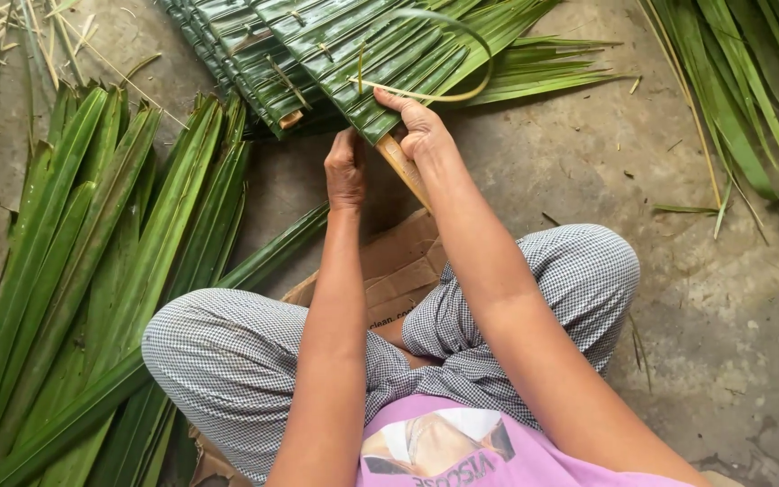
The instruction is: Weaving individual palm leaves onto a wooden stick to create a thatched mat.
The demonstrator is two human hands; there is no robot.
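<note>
Pink shirt [462, 451] and checked trousers [245, 361] nearest; person sits cross-legged on flattened cardboard [398, 261]. Right hand [421, 126] closed, pinching a thin pale strip [435, 94] that loops up over the woven leaf panel [335, 54] just beyond its fingers. Left hand [346, 169] curled just beside it, at the panel's near edge; grip cannot be told. Wooden stick [403, 167] between the hands. Loose green leaves [92, 271] lie left of the left hand.

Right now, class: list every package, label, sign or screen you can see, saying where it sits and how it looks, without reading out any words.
Flattened cardboard box: on the floor under the person's crossed legs, brown, creased, with small dark print.
Shirt print: on the front of the pink shirt, bottom of the view, a pale picture with dark lettering below.
No signs or screens show.
</note>
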